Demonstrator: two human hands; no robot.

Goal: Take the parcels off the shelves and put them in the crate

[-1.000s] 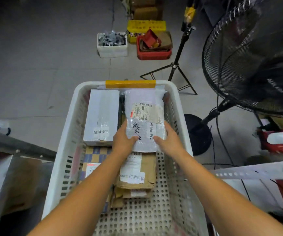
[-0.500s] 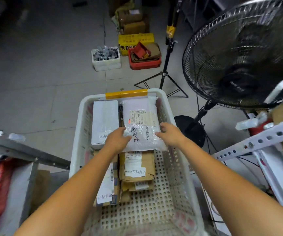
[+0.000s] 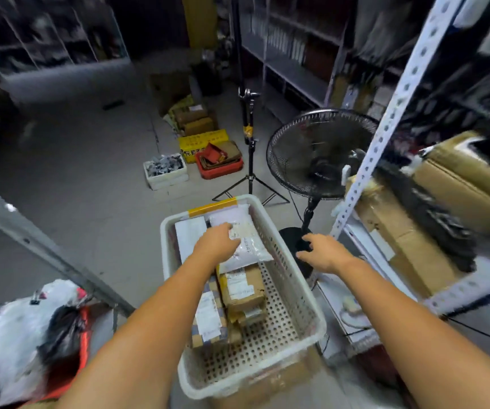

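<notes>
2 hands slack: left hand lies flat on the mailer at the crate's far end, right hand spread empty beside the crate. Light, limp, slippery, I'd guess; grip its edges.

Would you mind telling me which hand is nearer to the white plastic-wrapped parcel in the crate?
Left. The left hand lies over the parcel's left edge inside the crate; the right hand hangs outside the crate's right wall.

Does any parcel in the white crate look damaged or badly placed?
Nothing looks damaged or spilled. The white mailer, under the left hand, merely overlaps the brown box in the crate.
</notes>
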